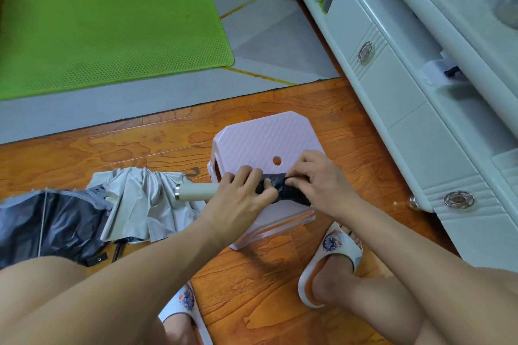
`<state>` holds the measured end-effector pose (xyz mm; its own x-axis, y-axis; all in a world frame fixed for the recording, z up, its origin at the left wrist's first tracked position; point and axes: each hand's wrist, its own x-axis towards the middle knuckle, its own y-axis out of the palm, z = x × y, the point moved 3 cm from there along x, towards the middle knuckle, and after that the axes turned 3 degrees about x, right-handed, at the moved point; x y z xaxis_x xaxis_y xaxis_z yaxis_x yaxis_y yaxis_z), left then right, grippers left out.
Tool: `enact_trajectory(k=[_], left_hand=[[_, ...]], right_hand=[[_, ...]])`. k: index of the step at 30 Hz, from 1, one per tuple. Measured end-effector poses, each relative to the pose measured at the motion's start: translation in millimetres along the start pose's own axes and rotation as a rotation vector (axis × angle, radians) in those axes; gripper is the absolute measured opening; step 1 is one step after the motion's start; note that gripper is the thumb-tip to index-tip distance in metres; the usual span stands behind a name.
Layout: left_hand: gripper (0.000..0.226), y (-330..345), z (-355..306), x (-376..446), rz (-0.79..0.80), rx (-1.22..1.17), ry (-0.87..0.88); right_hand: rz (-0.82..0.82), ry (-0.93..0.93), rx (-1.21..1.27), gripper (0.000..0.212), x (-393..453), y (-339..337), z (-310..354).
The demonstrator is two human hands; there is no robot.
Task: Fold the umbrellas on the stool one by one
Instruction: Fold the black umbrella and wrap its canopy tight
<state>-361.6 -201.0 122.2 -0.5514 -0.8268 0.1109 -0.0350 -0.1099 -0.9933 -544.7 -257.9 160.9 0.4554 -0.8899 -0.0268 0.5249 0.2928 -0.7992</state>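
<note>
A rolled dark umbrella (290, 193) with a cream handle (196, 192) lies across the front of the pale pink stool (260, 134). My left hand (241, 199) grips the umbrella near the handle end. My right hand (316, 179) pinches the dark fabric further right, thumb and fingers curled on it. A second umbrella (84, 213), loose, with silver outside and black lining, is spread on the floor to the left of the stool.
A white cabinet (406, 109) with round metal knobs runs along the right. A green mat (106, 36) lies on a grey rug at the back left. My feet in white slippers (330, 260) rest on the orange wood floor below the stool.
</note>
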Motion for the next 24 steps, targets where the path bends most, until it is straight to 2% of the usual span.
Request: enact_trajectory(k=[3, 7, 9, 12, 14, 16, 19, 24], left_hand=[[0.033, 1, 1, 0, -0.007, -0.027, -0.013], [0.037, 5, 12, 6, 0.019, -0.117, -0.058], [0.035, 6, 17, 8, 0.035, -0.172, -0.082], [0.040, 7, 23, 9, 0.052, -0.248, -0.146], [0.049, 9, 28, 10, 0.068, -0.272, -0.197], [0.056, 10, 30, 11, 0.103, -0.269, -0.219], [0.064, 9, 33, 13, 0.162, -0.297, -0.222], [0.084, 1, 51, 8, 0.305, -0.299, -0.175]], right_hand=[[0.037, 0.120, -0.016, 0.003, 9, 2, 0], [0.039, 0.193, 0.012, 0.014, 15, 6, -5], [-0.020, 0.135, -0.056, 0.013, 11, 3, -2], [-0.195, -0.124, -0.276, 0.022, -10, 8, 14], [-0.086, -0.175, -0.499, 0.048, -29, 34, 16], [0.080, -0.108, -0.634, 0.073, -41, 56, 6], [0.140, -0.098, -0.649, 0.076, -37, 55, -3], [0.139, -0.116, -0.552, 0.076, -22, 36, 0]])
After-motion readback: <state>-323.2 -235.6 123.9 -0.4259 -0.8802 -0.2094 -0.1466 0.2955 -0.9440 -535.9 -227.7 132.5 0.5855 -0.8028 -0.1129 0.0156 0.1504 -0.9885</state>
